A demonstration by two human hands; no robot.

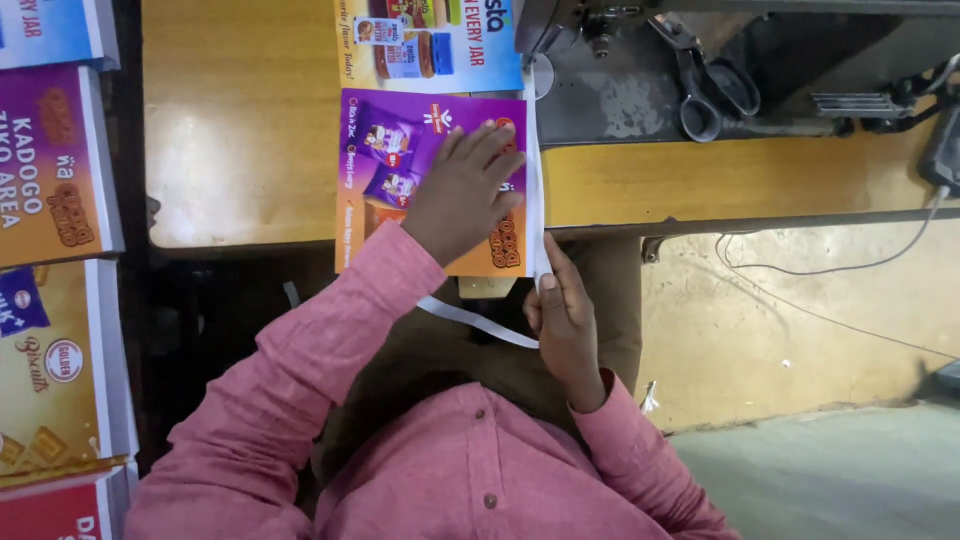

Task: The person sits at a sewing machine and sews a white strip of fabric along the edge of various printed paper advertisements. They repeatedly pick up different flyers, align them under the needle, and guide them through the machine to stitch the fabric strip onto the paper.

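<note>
A purple and orange printed sheet (385, 150) lies on the wooden table (240, 130), joined at its far end to a blue and yellow printed sheet (440, 45). My left hand (465, 190) lies flat on the purple sheet with its fingers spread. A white strip (478, 322) runs along the sheet's right edge and trails down off the table's front edge. At that edge my right hand (562, 318) pinches the strip between thumb and fingers.
A sewing machine (620, 90) stands on the table just right of the sheets, with scissors (712, 92) lying on its bed. More printed sheets (55, 170) are stacked along the left. A thin cable (830, 268) hangs at the right above the concrete floor.
</note>
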